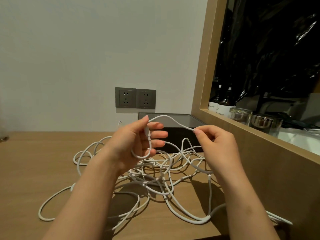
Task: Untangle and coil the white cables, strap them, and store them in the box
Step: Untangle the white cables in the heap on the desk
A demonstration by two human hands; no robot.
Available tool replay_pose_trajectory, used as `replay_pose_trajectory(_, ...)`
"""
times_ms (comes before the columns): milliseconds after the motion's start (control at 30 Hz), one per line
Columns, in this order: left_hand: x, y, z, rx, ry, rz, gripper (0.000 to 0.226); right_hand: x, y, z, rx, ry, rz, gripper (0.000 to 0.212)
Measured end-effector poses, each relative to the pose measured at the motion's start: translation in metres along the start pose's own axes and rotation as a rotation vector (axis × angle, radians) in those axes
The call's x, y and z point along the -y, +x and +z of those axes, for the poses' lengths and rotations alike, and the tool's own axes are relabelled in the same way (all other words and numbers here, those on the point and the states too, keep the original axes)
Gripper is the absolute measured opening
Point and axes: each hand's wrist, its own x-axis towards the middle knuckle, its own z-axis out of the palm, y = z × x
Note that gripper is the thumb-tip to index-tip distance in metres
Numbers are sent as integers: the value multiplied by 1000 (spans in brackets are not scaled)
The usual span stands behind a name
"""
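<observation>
Holding one white cable up between both hands: left hand pinches it near the plug with thumb and forefinger (other fingers spread, a loop hanging below), right hand pinches it at the fingertips. Remaining cables lie tangled on the table, just before the dark box.

White cables sprawl across the middle of the desk up to its right edge, where a wooden frame walls it off. A dark box fills the back right corner. Bare wood runs along the left edge and the back left corner.
</observation>
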Motion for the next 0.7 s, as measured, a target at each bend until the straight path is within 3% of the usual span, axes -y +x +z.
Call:
replay_pose_trajectory(167, 5, 2, 6, -89, 283, 125, 46, 2, -2, 1, 5, 50, -1, 10)
replay_pose_trajectory(533, 14, 10, 15, -64, 250, 104, 40, 7, -4, 4, 44, 87, -32, 9)
replay_pose_trajectory(700, 12, 13, 15, -196, 52, 159, 39, 6, -5, 1, 218, -9, -65, 11)
